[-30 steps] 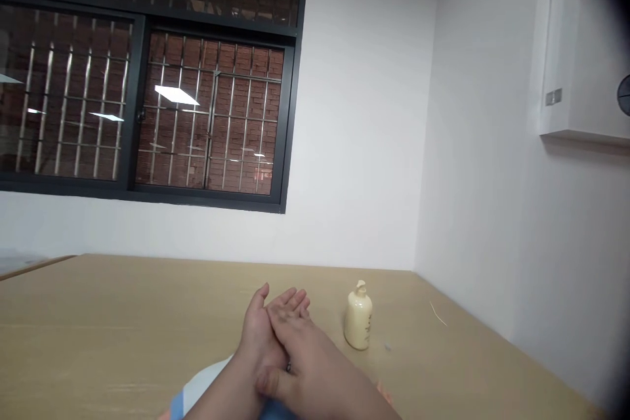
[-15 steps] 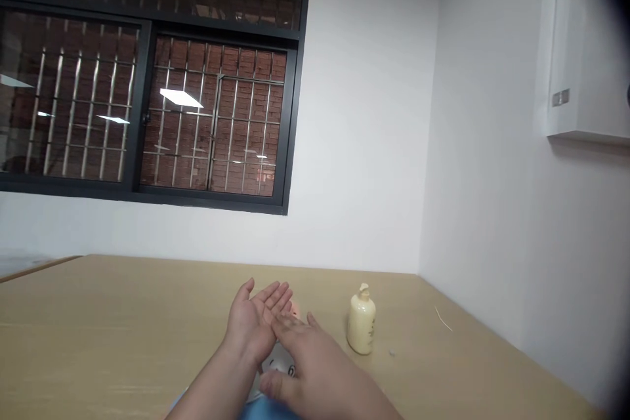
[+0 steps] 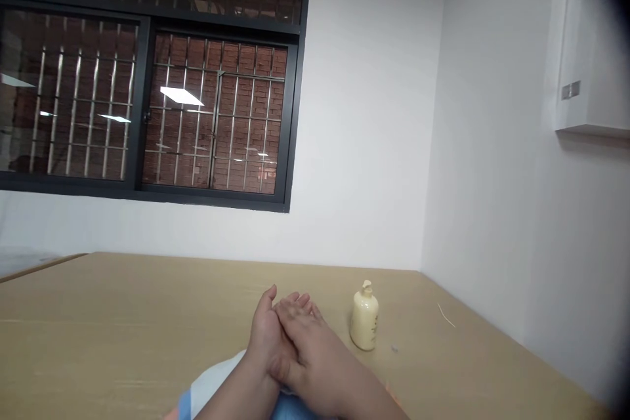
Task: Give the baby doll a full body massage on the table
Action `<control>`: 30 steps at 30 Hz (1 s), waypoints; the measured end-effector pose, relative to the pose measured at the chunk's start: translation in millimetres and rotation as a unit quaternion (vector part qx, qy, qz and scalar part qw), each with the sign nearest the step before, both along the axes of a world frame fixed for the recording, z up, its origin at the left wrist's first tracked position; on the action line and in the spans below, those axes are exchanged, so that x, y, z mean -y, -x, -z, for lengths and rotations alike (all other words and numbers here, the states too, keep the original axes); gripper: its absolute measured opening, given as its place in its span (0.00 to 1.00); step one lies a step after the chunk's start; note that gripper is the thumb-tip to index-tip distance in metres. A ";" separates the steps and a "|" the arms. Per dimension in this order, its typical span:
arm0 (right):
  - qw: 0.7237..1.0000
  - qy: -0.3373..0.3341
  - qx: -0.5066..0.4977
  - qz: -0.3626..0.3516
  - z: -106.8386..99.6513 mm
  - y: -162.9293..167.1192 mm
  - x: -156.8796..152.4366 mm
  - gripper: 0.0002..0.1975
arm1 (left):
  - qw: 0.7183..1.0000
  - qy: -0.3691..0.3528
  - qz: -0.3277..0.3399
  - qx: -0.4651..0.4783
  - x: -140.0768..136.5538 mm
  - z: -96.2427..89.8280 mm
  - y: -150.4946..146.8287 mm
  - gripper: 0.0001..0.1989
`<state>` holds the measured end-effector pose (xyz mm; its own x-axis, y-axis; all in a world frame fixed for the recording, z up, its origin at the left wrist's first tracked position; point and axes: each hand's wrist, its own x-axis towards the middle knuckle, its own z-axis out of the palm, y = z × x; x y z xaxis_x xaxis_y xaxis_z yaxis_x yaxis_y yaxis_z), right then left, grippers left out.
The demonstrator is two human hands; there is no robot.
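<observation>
My left hand [image 3: 268,328] is turned palm up, its thumb raised and its fingers stretched out, partly covered. Across its palm lies my right hand [image 3: 308,348], palm down with flat fingers, its thumb resting near the base of the left palm. No object shows between the two palms, though the space between them is hidden. Under my forearms is a white and blue soft-looking thing [image 3: 212,382], mostly covered. Just to the right of my hands, a pale yellow pump bottle [image 3: 364,323] stands upright on the wooden table [image 3: 123,321], touched by neither hand.
Right of the bottle lie a tiny pale bit [image 3: 394,348] and a thin, light-coloured strand [image 3: 445,315]. White walls [image 3: 364,144] meet behind the table. A dark-framed window [image 3: 290,111] with bars is at the back left, and a white wall box [image 3: 593,102] hangs at right.
My right hand has slid forward over the left palm, covering more of it. Both hands have shifted slightly right. More of the white and blue thing shows at left, and its printed face is now hidden.
</observation>
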<state>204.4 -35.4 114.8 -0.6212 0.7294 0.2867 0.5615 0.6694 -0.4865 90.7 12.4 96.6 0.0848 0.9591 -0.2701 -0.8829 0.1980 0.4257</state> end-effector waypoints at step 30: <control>0.999 0.000 0.019 0.026 0.9 0.5 1.4 0.40 | 0.996 -0.028 -0.027 -0.077 -5.2 -7.3 19.0 0.26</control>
